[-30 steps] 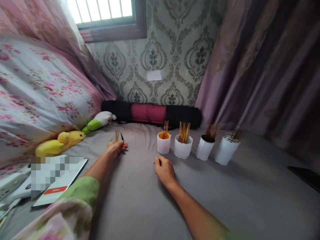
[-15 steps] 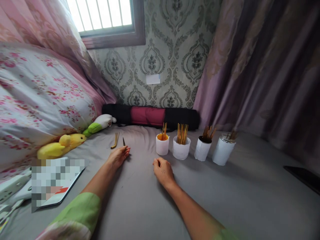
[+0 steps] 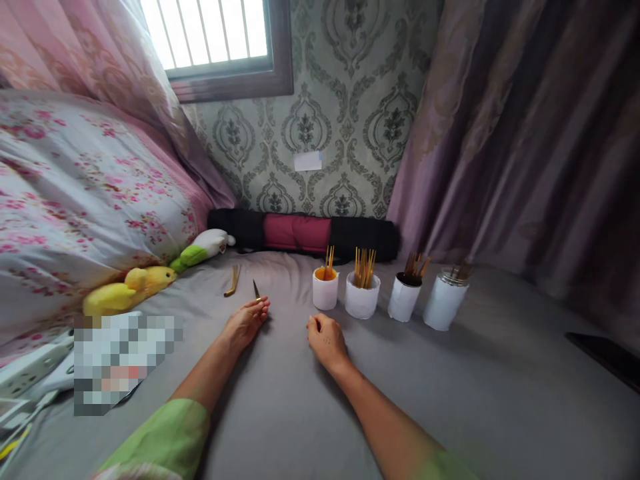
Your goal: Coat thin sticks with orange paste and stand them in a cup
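"On the grey sheet [image 3: 280, 413], what is the left hand [image 3: 247, 322] doing?"

"Its thumb and fingers are closed on a slim, dark, pointed tool [image 3: 257, 289]. The point stands up and away from the person, and there's a gold-coloured part right at the fingertips. I can't tell the exact kind of tool."

"And that thing just beyond it?"

"A gold-brown bundle of thin strips [image 3: 233, 281], bent at its near end. It lies on the sheet, apart from the hand."

"The right hand [image 3: 327, 341]?"

"Resting on the sheet, fingers curled loosely inward. Whether they pinch anything, I can't tell. It's near the leftmost of four white-covered containers, which has an orange inside [image 3: 325, 295]."

"The other three?"

"In a row to the right: a wide white pot [image 3: 361, 301], a narrower dark-mouthed one [image 3: 403, 303], then a white-wrapped jar [image 3: 444, 308]. Thin sticks [image 3: 366, 263] poke up from all four."

"Behind them?"

"A black-and-maroon roll [image 3: 297, 231] against the patterned wall [image 3: 345, 133], with a white-and-green plush toy [image 3: 206, 247] near its left end."
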### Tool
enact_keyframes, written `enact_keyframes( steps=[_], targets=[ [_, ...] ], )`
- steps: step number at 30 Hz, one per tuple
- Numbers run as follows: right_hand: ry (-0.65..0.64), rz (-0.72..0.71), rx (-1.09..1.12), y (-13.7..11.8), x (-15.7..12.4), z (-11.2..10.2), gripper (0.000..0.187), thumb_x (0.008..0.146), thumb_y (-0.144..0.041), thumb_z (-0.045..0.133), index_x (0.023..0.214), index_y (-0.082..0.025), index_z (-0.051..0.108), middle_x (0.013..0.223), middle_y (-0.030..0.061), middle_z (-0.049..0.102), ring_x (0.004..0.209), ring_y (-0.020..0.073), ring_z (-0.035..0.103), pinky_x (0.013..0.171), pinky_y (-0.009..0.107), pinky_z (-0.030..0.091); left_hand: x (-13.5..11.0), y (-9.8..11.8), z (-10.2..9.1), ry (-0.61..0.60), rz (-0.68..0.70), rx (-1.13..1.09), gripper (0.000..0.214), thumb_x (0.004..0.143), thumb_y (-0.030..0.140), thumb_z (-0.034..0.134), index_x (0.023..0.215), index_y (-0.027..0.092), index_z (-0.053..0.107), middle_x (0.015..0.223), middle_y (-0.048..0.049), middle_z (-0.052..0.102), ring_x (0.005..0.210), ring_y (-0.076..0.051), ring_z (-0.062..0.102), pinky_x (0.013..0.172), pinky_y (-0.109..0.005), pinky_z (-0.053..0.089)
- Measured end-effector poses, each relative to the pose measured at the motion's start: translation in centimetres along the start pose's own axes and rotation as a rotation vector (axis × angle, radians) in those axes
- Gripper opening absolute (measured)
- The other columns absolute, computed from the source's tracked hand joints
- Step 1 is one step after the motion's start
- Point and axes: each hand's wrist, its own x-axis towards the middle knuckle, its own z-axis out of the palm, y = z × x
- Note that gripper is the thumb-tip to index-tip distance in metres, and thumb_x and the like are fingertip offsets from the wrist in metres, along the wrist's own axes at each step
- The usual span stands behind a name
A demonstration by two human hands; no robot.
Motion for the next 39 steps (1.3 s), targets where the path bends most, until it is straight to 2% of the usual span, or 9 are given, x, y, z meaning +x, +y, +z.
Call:
enact_keyframes(
  steps=[16,21,31,39],
  targets=[
    [-0.004,-0.044,0.057,0.0,-0.2,-0.1,0.033,0.088,-0.032,0.039,0.075,-0.017,0.065,0.067,0.0056,0.067,0.056,0.0117,0.057,0.053,0.019,0.035,-4.6,-3.0,1.1,-0.163,0.001,0.027,0.018,0.073,0.002,0.058,0.089,0.010,0.064,0.072,-0.0051,0.063,0.052,-0.005,0.055,0.047,-0.015,0.045],
    [-0.001,-0.064,0.079,0.1,-0.2,-0.2,0.033,0.087,-0.031,0.039,0.075,-0.016,0.065,0.065,0.0049,0.067,0.055,0.0114,0.057,0.053,0.019,0.035,-6.2,-3.5,1.4,-0.187,-0.001,0.037,0.021,0.074,0.004,0.057,0.093,0.010,0.064,0.073,-0.0052,0.063,0.053,-0.006,0.054,0.047,-0.016,0.043],
    [0.013,-0.091,0.132,0.6,0.1,0.2,0.032,0.086,-0.031,0.039,0.073,-0.016,0.065,0.061,0.0032,0.065,0.055,0.0117,0.057,0.053,0.020,0.037,-7.8,-4.4,0.8,-0.236,0.060,0.141,0.036,0.064,0.021,0.071,0.099,0.014,0.066,0.075,-0.0050,0.064,0.055,-0.007,0.054,0.050,-0.017,0.041],
    [0.000,-0.092,0.189,0.6,0.1,0.1,0.031,0.085,-0.031,0.039,0.074,-0.016,0.063,0.056,0.0014,0.063,0.053,0.0115,0.056,0.052,0.020,0.037,-8.8,-4.9,0.2,-0.280,0.153,0.247,0.037,0.063,0.027,0.071,0.098,0.015,0.068,0.076,-0.0054,0.063,0.056,-0.008,0.053,0.050,-0.019,0.039]
  ],
)
